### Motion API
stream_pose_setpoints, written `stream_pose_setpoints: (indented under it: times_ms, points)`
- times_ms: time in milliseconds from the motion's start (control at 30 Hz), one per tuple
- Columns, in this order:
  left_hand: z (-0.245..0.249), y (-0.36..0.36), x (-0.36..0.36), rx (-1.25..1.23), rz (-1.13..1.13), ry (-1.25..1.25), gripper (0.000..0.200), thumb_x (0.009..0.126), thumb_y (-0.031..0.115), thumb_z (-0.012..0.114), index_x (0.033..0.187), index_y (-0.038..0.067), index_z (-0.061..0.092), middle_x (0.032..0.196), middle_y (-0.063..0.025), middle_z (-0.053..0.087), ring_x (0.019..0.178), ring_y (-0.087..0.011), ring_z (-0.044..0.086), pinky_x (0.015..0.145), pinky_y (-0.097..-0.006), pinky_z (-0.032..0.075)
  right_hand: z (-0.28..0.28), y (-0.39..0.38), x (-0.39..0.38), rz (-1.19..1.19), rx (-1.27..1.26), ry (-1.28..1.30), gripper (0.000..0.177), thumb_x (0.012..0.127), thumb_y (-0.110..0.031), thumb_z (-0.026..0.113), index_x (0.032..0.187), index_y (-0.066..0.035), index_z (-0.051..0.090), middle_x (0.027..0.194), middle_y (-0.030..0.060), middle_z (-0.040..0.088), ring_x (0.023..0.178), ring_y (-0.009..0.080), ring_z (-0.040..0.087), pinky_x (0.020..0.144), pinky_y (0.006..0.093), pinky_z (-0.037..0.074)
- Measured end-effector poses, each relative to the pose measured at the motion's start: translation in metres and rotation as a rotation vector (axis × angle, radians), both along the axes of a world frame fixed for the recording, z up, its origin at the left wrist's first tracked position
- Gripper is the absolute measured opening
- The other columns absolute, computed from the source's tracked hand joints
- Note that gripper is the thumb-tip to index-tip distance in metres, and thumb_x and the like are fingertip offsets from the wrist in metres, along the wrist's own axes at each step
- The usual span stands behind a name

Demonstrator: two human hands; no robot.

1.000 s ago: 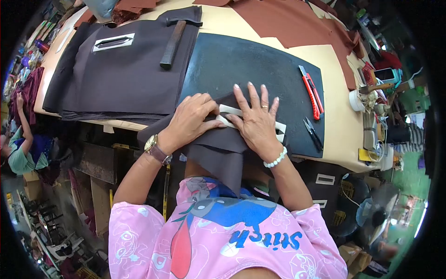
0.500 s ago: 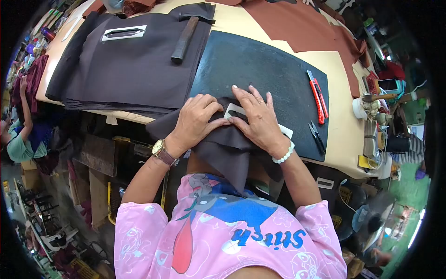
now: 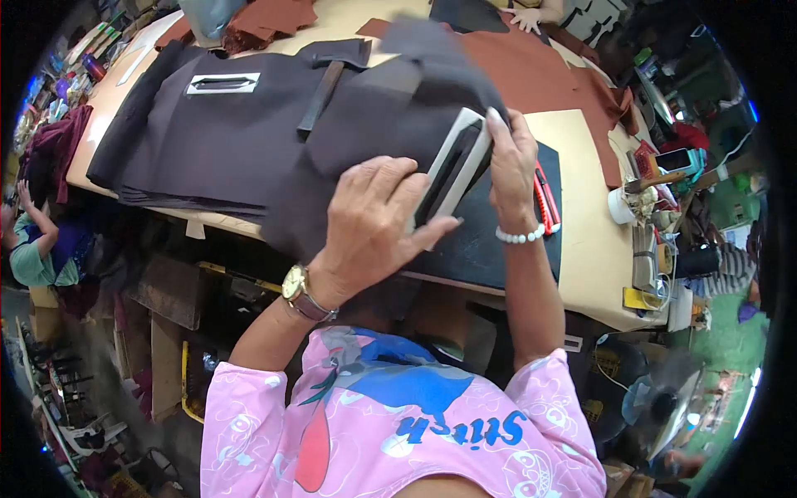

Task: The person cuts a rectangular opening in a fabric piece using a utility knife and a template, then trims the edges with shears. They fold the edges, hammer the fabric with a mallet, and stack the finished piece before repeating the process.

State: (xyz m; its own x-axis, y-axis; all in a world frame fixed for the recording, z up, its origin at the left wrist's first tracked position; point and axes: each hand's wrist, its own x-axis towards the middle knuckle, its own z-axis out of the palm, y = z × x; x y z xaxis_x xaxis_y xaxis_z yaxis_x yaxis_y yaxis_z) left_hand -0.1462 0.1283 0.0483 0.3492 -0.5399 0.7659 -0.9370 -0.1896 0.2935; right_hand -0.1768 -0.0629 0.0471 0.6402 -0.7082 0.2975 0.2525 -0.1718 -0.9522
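Note:
A dark brown piece of fabric point(image 3: 365, 108) is lifted above the black mat, its upper part blurred and bent over. On it is a white-edged strip with a long dark slot point(image 3: 455, 162), tilted up to the right. My right hand point(image 3: 513, 162), wearing a beaded bracelet, grips the piece by the strip's upper right end, thumb in front. My left hand point(image 3: 374, 220), with a wristwatch, rests against the fabric by the strip's lower left side. Its thumb stands apart from the fingers.
A stack of dark fabric point(image 3: 207, 141) with another white-edged slot point(image 3: 222, 84) lies left, a hammer point(image 3: 321, 95) on it. The black cutting mat point(image 3: 473, 241) bears a red cutter point(image 3: 546, 199). Reddish-brown material point(image 3: 531, 75) lies behind, near another person's hand point(image 3: 526, 18).
The fabric has been raised from the mat's front edge and swung up and left, partly over the stack. My right hand moved up and right; my left hand has come off its pinch.

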Motion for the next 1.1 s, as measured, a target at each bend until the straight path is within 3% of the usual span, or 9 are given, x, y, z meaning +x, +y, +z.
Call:
stream_pose_setpoints:
  times_ms: [33,200,267,300,400,533,600,767,1100]
  points:
    - [-0.001,-0.009,-0.005,0.025,0.015,-0.025,0.047,0.066,0.036,0.077,0.095,0.002,0.062,0.100,-0.0119,0.058,0.094,-0.0291,0.056,0.084,-0.0397,0.044,0.002,0.000,-0.010,0.016,0.129,-0.038,0.017,0.092,-0.012,0.048,0.100,0.001,0.055,0.091,0.0025,0.057,0.079,0.0073,0.050,0.074,0.0239,0.042]
    - [-0.024,-0.050,-0.004,0.049,0.009,-0.169,0.032,0.071,0.020,0.071,0.097,0.004,0.061,0.098,-0.0086,0.059,0.090,-0.0254,0.057,0.078,-0.0363,0.045,-0.013,-0.010,-0.048,-0.096,0.279,-0.171,0.016,0.088,-0.011,0.055,0.103,-0.007,0.052,0.085,-0.0026,0.056,0.075,0.0047,0.051,0.068,0.0204,0.038]
    - [-0.033,-0.058,-0.003,0.051,-0.044,-0.184,0.027,0.072,0.014,0.068,0.096,0.004,0.061,0.095,-0.0075,0.060,0.087,-0.0241,0.058,0.075,-0.0354,0.045,-0.012,-0.017,-0.067,-0.184,0.197,-0.190,0.025,0.086,-0.008,0.056,0.110,-0.004,0.048,0.088,-0.0003,0.056,0.078,0.0058,0.051,0.071,0.0201,0.040]
    - [-0.035,-0.060,-0.005,0.057,-0.082,-0.162,0.024,0.073,0.011,0.066,0.095,0.004,0.060,0.092,-0.0072,0.060,0.085,-0.0239,0.058,0.074,-0.0350,0.045,-0.012,-0.025,-0.079,-0.164,0.213,-0.223,0.039,0.085,0.002,0.053,0.120,0.004,0.036,0.103,0.0116,0.055,0.093,0.0139,0.052,0.086,0.0258,0.041]
    - [-0.044,-0.063,-0.012,0.104,-0.199,-0.040,0.017,0.072,0.006,0.063,0.089,0.004,0.058,0.084,-0.0081,0.060,0.079,-0.0246,0.058,0.071,-0.0350,0.045,-0.021,-0.042,-0.110,-0.334,0.045,-0.182,0.054,0.084,0.004,0.052,0.131,0.005,0.025,0.108,0.0163,0.054,0.097,0.0172,0.053,0.089,0.0277,0.041]
    - [-0.061,-0.056,-0.021,0.257,-0.313,0.134,0.012,0.072,0.003,0.061,0.081,0.004,0.054,0.075,-0.0101,0.058,0.072,-0.0268,0.057,0.066,-0.0358,0.044,-0.019,-0.041,-0.148,-0.786,-0.694,0.324,0.050,0.081,0.004,0.056,0.127,0.005,0.036,0.111,0.0164,0.054,0.098,0.0227,0.055,0.087,0.0307,0.043]
    - [-0.063,-0.054,-0.023,0.312,-0.338,0.180,0.013,0.071,0.004,0.062,0.081,0.005,0.053,0.074,-0.0095,0.056,0.073,-0.0265,0.057,0.064,-0.0366,0.043,-0.010,-0.027,-0.152,-0.528,-0.592,0.334,0.028,0.079,0.002,0.059,0.107,0.001,0.057,0.093,0.0127,0.060,0.084,0.0219,0.059,0.075,0.0318,0.047]
    - [-0.054,-0.053,-0.025,0.369,-0.375,0.312,0.017,0.071,0.005,0.063,0.085,0.004,0.055,0.074,-0.0095,0.055,0.077,-0.0282,0.056,0.066,-0.0375,0.043,-0.025,-0.009,-0.140,0.100,-0.715,0.504,0.016,0.077,-0.013,0.064,0.089,-0.003,0.063,0.083,0.0097,0.058,0.074,0.0284,0.059,0.067,0.0348,0.047]
    - [-0.039,-0.070,-0.006,0.681,-0.406,0.685,0.032,0.074,0.021,0.071,0.090,-0.006,0.066,0.074,-0.0159,0.066,0.066,-0.0207,0.064,0.064,-0.0315,0.049,-0.051,-0.021,-0.138,0.250,-0.651,0.569,0.024,0.073,-0.013,0.068,0.095,-0.003,0.064,0.088,0.0097,0.056,0.080,0.0269,0.059,0.072,0.0357,0.047]
